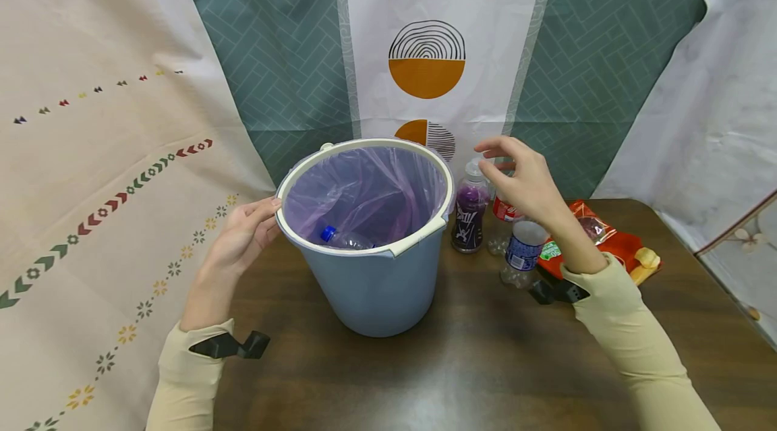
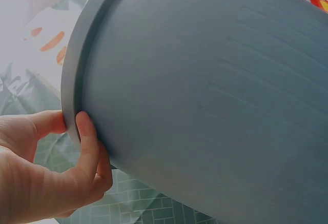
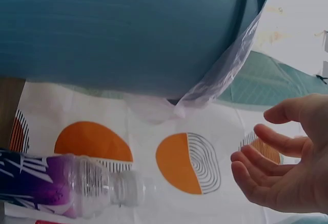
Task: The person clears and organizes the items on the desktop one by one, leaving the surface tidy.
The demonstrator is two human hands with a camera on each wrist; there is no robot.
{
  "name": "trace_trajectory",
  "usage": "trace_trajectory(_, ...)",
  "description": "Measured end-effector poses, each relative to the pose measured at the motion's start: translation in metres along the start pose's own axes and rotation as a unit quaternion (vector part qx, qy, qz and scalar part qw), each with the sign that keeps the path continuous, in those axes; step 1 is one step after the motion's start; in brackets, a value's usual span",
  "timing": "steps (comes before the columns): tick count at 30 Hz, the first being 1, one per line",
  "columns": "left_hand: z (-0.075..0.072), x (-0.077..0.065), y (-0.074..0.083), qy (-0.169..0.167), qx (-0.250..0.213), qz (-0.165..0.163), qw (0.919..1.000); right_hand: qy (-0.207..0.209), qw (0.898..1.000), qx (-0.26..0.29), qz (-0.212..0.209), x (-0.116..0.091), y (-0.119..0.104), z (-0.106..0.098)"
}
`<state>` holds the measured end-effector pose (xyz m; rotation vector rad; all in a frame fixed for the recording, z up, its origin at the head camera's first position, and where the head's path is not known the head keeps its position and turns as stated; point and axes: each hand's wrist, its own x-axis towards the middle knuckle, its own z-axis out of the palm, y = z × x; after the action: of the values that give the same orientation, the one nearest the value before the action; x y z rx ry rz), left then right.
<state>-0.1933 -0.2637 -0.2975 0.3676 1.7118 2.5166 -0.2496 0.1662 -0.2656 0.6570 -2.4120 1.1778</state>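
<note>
A blue bucket (image 1: 376, 289) with a cream rim and a thin purple liner bag (image 1: 388, 181) stands on the table. Inside it lies a clear plastic bottle (image 1: 352, 240) with a blue cap. My left hand (image 1: 245, 232) pinches the bucket's left rim, thumb and fingers on either side of it in the left wrist view. My right hand (image 1: 525, 178) hovers over the bottles right of the bucket, fingers loosely bent and holding nothing. Nearest to it is a purple-labelled bottle (image 1: 469, 215) with a clear cap, upright and apart from the fingers in the right wrist view.
Right of the purple bottle are a red-labelled bottle (image 1: 502, 215), partly hidden, and a clear bottle with a blue label (image 1: 523, 252). Behind my right wrist lies a red snack packet (image 1: 625, 249). The brown table (image 1: 461, 363) meets hanging patterned cloths (image 1: 285, 46) at the back.
</note>
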Motion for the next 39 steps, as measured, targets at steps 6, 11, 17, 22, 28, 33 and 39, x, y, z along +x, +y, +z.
trace_trajectory(6, 0.0, 0.0, -0.001, 0.001, 0.005, 0.001, 1.0, 0.019, 1.0, -0.021, 0.003, -0.004, 0.008, -0.004)
trace_trajectory(11, 0.0, 0.001, -0.001, 0.0, 0.011, 0.002, 0.9999, 0.046, 0.997, -0.055, -0.005, -0.009, 0.018, -0.007)
trace_trajectory(17, 0.0, 0.001, -0.002, -0.004, -0.002, 0.0, 1.0, 0.067, 0.993, -0.098, -0.002, -0.017, 0.034, -0.01)
trace_trajectory(22, 0.0, 0.001, -0.001, -0.004, -0.003, 0.002, 1.0, 0.067, 0.991, -0.105, 0.039, -0.024, 0.044, -0.013)
trace_trajectory(28, 0.0, 0.001, 0.0, 0.0, 0.008, -0.001, 1.0, 0.063, 0.991, -0.087, 0.078, -0.033, 0.057, -0.012)
trace_trajectory(33, -0.001, 0.001, 0.0, -0.009, 0.007, 0.004, 0.9999, 0.058, 0.991, -0.072, 0.098, -0.039, 0.067, -0.01)
trace_trajectory(39, 0.0, 0.0, 0.0, -0.017, 0.005, 0.004, 0.9998, 0.044, 0.989, -0.058, 0.13, -0.049, 0.077, -0.008)
